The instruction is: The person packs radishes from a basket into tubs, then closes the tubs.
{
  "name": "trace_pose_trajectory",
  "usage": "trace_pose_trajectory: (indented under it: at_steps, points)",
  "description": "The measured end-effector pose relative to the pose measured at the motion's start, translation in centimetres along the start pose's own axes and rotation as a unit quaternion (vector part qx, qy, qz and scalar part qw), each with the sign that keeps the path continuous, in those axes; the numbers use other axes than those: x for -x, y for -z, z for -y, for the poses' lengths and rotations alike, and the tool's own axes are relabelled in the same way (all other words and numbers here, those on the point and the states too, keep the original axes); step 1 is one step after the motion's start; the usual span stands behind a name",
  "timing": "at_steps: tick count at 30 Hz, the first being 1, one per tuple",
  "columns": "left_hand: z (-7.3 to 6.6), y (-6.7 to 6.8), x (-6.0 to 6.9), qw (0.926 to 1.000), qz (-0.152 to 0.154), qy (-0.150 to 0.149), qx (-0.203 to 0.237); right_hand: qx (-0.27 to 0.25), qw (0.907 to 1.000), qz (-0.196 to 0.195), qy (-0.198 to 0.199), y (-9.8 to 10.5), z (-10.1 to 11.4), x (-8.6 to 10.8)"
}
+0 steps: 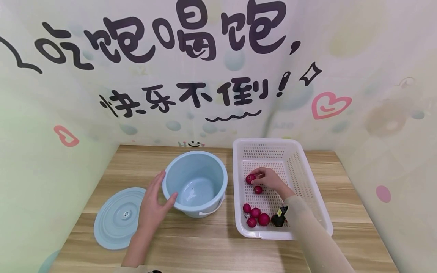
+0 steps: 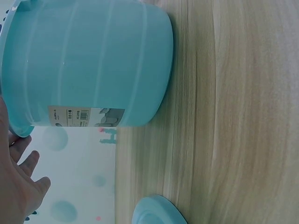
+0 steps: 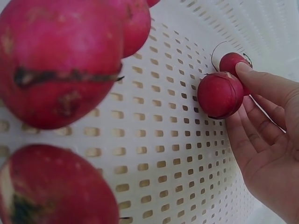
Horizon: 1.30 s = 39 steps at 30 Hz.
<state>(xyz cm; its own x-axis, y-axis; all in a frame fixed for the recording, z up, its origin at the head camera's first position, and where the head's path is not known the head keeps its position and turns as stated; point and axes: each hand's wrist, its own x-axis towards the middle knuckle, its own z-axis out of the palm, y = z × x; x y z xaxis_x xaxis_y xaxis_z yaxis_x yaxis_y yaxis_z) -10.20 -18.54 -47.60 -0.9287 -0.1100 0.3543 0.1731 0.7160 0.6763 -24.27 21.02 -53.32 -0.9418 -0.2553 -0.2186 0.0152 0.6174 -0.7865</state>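
Note:
In the head view, my right hand (image 1: 269,179) reaches into the white plastic basket (image 1: 239,167) and pinches a round red radish (image 1: 250,179) between thumb and fingers. Just nearer lies another radish (image 1: 258,189); the right wrist view shows this loose radish (image 3: 220,95) close beside the pinched one (image 3: 232,62). Several more radishes (image 1: 264,219) sit together at the basket's near left corner. My left hand (image 1: 152,204) touches the left side of a light blue bucket (image 1: 194,208), its fingers and thumb spread along the rim. The left wrist view shows those fingers loosely extended by the rim.
A light blue lid (image 1: 114,220) lies flat on the wooden table (image 1: 205,250), left of the bucket. The bucket's white handle (image 1: 212,213) hangs down its near side. A black object (image 1: 278,220) shows at my right wrist. A printed wall (image 1: 218,129) stands behind.

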Motion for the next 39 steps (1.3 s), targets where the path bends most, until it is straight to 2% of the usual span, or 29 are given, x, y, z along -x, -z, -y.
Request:
trace_pose_trajectory:
  at_steps: [5, 14, 27, 35, 39]
  points:
    - [0.0, 0.0, 0.1, 1.0000, 0.000, 0.001, -0.002, 0.000, 1.0000, -0.003, 0.009, 0.2, 0.1, 0.1]
    - [0.0, 0.1, 0.1, 0.9999, 0.006, 0.007, -0.005, -0.004, 0.9998, -0.019, -0.005, 0.9, 0.4, 0.4]
    - [0.1, 0.0, 0.0, 1.0000, 0.002, 0.002, -0.006, -0.016, 0.9994, -0.029, -0.001, 1.7, 0.8, 0.2]
    - [0.0, 0.0, 0.0, 1.0000, 0.004, 0.004, -0.007, -0.033, 0.9991, -0.026, -0.006, 2.1, 1.3, 0.5]
    - [0.1, 0.0, 0.0, 1.0000, 0.003, 0.006, -0.005, -0.025, 0.9993, -0.029, -0.001, 2.3, 1.6, 0.6]
